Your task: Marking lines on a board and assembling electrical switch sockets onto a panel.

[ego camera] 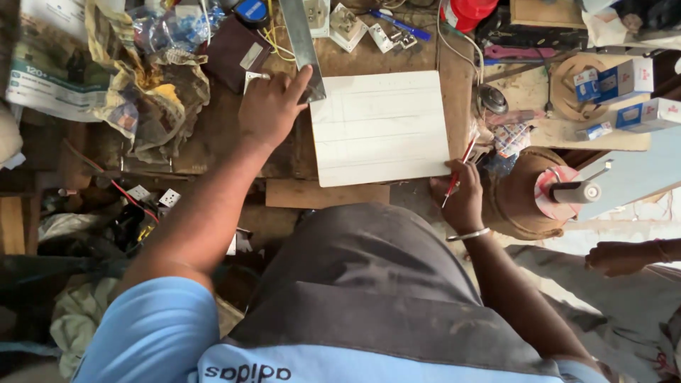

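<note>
left hand [271, 106] flat on metal ruler [303, 46] | right hand [462, 202] gripping red pencil [458, 172] | white-blue boxes [624, 96] far right

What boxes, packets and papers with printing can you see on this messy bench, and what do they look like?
Small box: far right, upright, white with blue and red.
Second small box: right edge, just below the first, lying flat, white with red.
Newspaper: top left corner, crumpled, grey and white with a green band.
Plastic packet: top, left of centre, clear and crinkled, blue inside.
</note>
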